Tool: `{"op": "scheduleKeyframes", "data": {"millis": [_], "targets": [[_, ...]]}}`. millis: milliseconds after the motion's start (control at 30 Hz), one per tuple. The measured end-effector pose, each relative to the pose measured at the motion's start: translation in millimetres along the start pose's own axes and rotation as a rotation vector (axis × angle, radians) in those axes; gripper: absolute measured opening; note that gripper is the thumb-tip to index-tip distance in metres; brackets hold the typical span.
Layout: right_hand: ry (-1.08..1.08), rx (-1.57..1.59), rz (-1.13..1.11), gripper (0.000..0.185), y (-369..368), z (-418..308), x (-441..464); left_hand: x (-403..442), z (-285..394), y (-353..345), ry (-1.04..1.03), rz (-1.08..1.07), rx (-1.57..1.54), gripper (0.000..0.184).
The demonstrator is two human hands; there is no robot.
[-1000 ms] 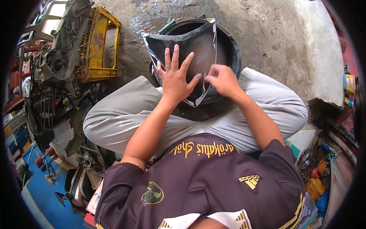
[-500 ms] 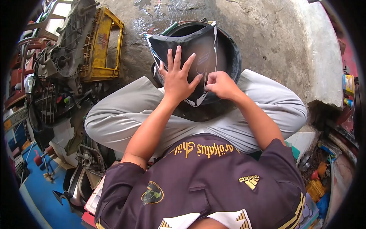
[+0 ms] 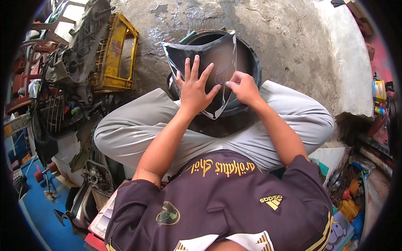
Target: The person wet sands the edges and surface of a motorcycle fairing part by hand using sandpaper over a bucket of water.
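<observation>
A black, roughly triangular panel [image 3: 209,52] with pale, scuffed edges rests tilted on a round black tub [image 3: 252,62] between my legs. Flat on its face lies my left hand [image 3: 195,90], fingers spread and thumb pointing right. My right hand [image 3: 243,87] is closed in a pinch at the panel's right edge, thumb and forefinger together. Whatever those fingertips hold, if anything, is too small to make out. Faint markings show on the panel near my left thumb.
A yellow crate [image 3: 115,52] and a grey metal engine casing [image 3: 79,58] stand at the left. Loose parts, including a carburettor-like piece [image 3: 97,178], lie beside my left knee. A concrete ledge [image 3: 347,62] runs along the right, with clutter [image 3: 349,205] at lower right.
My right hand has slid up along the panel's right edge, away from my body. My left hand stays spread on the panel. The camera view has shifted slightly.
</observation>
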State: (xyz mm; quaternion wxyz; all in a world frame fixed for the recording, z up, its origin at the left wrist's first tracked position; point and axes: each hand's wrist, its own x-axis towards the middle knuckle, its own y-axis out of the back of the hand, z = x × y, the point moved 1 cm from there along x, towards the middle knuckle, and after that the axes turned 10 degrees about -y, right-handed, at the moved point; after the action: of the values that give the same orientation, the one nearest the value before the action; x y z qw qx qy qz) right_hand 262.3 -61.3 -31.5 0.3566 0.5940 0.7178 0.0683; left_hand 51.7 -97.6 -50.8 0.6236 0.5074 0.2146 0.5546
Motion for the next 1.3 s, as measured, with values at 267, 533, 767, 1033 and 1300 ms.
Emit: {"op": "scheduleKeyframes", "data": {"millis": [267,533,767,1033,1300], "targets": [[0.034,-0.037,-0.109,0.020,-3.0,10.9,-4.8,-0.7,0.3,1.3,-0.011,0.017,0.000,0.076],[0.026,-0.044,-0.267,0.020,-8.4,27.2,-6.3,-2.8,0.3,-0.1,-0.003,0.004,0.007,0.076],[0.054,-0.039,-0.074,0.022,-10.7,18.7,-23.9,-4.2,0.0,-1.1,-0.033,0.047,0.021,0.076],[0.133,-0.045,-0.023,0.025,15.7,15.2,-44.6,-3.1,1.5,0.6,-0.008,0.016,0.024,0.078],[0.223,-0.203,-0.099,0.017,182.1,-131.1,-101.6,14.8,21.0,24.1,0.106,-0.085,-0.042,0.079]]}}
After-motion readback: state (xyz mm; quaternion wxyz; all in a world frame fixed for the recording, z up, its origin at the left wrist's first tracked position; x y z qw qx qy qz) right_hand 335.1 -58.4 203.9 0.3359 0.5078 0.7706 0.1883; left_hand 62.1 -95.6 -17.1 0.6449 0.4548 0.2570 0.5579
